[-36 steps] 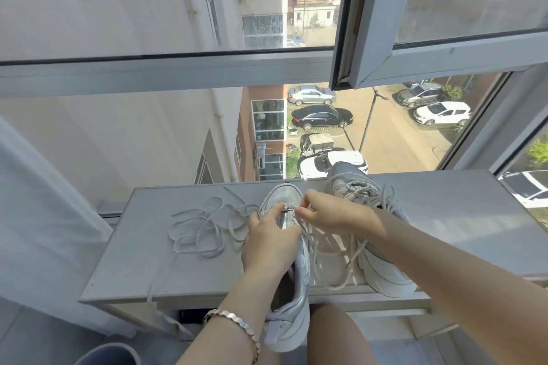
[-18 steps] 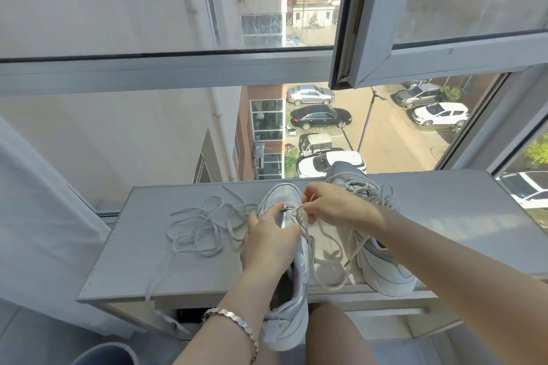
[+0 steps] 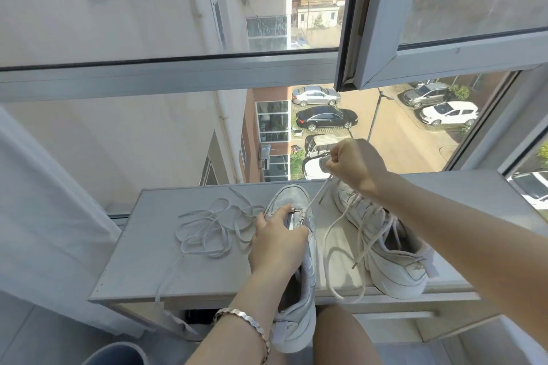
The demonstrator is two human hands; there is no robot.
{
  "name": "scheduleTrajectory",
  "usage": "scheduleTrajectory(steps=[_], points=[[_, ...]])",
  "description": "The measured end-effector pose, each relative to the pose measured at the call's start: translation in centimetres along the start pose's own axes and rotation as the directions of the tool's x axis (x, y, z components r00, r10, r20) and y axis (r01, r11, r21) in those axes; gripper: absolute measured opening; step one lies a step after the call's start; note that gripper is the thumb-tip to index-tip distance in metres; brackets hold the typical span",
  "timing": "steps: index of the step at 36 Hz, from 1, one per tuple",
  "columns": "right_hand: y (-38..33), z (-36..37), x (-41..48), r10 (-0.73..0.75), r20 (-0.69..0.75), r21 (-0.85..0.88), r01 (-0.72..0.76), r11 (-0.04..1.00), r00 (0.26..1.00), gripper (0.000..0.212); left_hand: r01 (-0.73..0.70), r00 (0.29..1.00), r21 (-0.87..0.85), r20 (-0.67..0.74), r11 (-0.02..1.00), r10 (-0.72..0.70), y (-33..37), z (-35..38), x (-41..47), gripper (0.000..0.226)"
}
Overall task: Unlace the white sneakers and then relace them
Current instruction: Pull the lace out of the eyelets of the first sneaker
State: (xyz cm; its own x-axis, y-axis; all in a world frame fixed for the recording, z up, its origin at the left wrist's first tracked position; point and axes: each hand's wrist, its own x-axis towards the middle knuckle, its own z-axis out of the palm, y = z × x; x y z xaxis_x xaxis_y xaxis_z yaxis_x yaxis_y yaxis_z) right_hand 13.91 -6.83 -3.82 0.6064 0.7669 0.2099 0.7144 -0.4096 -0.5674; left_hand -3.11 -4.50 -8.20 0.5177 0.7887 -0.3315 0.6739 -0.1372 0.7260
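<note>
one sneaker (image 3: pixel 305 284) overhangs table edge (image 3: pixel 207 297), lace (image 3: pixel 318 195) pinched above.

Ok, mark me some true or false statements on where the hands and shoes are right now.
1. The right hand pinches a lace and holds it up above the shoes. True.
2. The left hand rests on the loose lace. False: it grips the near sneaker.
3. The loose lace lies on the table, left of both sneakers. True.
4. A bracelet is on the right wrist. False: it is on the left wrist.
5. The far sneaker stands on the table. True.
</note>
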Motion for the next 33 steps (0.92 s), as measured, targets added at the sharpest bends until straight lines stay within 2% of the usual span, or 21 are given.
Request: scheduleTrajectory(steps=[3,7,9,11,12,13,14,15,16,17,21,23,26,30,33], points=[[0.6,-0.5,0.4,-0.064,-0.019,-0.135,0.061,0.989,0.998,0.045,0.003,1.000,-0.009,0.010,1.000,-0.003,0.0,0.0,0.0,0.054],[2.0,0.2,0.2,0.012,-0.022,-0.325,-0.019,0.945,1.000,0.038,-0.005,1.000,-0.010,0.026,1.000,0.005,-0.1,0.1,0.1,0.055],[2.5,0.9,-0.1,0.074,-0.030,-0.293,-0.079,0.953,0.997,0.037,-0.007,1.000,-0.009,0.029,1.000,0.007,-0.1,0.1,0.1,0.056],[2.1,1.3,-0.1,0.159,-0.002,-0.069,-0.159,0.985,0.987,0.038,-0.006,1.000,-0.010,0.028,1.000,0.006,-0.1,0.0,0.2,0.057],[1.6,1.5,0.0,0.212,0.048,0.115,-0.216,0.970,0.976,0.035,-0.005,1.000,-0.012,0.027,1.000,0.006,-0.1,0.0,0.2,0.057],[1.2,1.6,0.1,0.270,0.138,0.333,-0.302,0.893,0.953,0.025,-0.004,1.000,-0.016,0.027,1.000,0.004,-0.1,0.0,0.2,0.057],[0.6,1.4,0.1,0.306,0.281,0.525,-0.413,0.744,0.909,0.011,-0.004,1.000,-0.022,0.026,1.000,0.005,-0.1,0.1,0.2,0.057],[0.1,1.1,0.1,0.297,0.408,0.636,-0.502,0.586,0.864,0.007,-0.007,1.000,-0.028,0.026,1.000,0.008,-0.2,0.1,0.3,0.057],[0.0,1.0,0.2,0.265,0.489,0.671,-0.552,0.495,0.831,0.015,-0.014,1.000,-0.035,0.028,0.999,0.015,-0.2,0.2,0.3,0.055],[0.0,1.1,0.3,0.243,0.519,0.667,-0.566,0.485,0.819,0.017,-0.021,0.999,-0.042,0.033,0.999,0.022,-0.1,0.2,0.3,0.053],[0.1,2.1,-0.3,0.246,0.440,0.470,-0.455,0.757,0.863,0.027,-0.054,0.996,-0.044,0.069,0.998,0.057,0.2,0.0,0.3,0.036],[0.3,2.9,-0.7,0.241,0.397,0.384,-0.399,0.833,0.886,0.033,-0.082,0.993,-0.033,0.081,0.996,0.085,0.4,-0.2,0.4,0.036],[0.6,3.7,-0.9,0.233,0.336,0.352,-0.351,0.868,0.913,0.037,-0.092,0.991,-0.005,0.094,0.996,0.092,0.6,-0.5,0.6,0.037],[0.5,4.5,-0.7,0.235,0.282,0.380,-0.333,0.863,0.930,0.034,-0.082,0.990,0.015,0.114,0.997,0.079,0.6,-0.6,1.2,0.036],[0.2,5.4,0.1,0.228,0.217,0.318,-0.289,0.903,0.949,0.033,-0.099,0.986,0.027,0.136,0.995,0.095,0.6,-0.6,1.4,0.036]])
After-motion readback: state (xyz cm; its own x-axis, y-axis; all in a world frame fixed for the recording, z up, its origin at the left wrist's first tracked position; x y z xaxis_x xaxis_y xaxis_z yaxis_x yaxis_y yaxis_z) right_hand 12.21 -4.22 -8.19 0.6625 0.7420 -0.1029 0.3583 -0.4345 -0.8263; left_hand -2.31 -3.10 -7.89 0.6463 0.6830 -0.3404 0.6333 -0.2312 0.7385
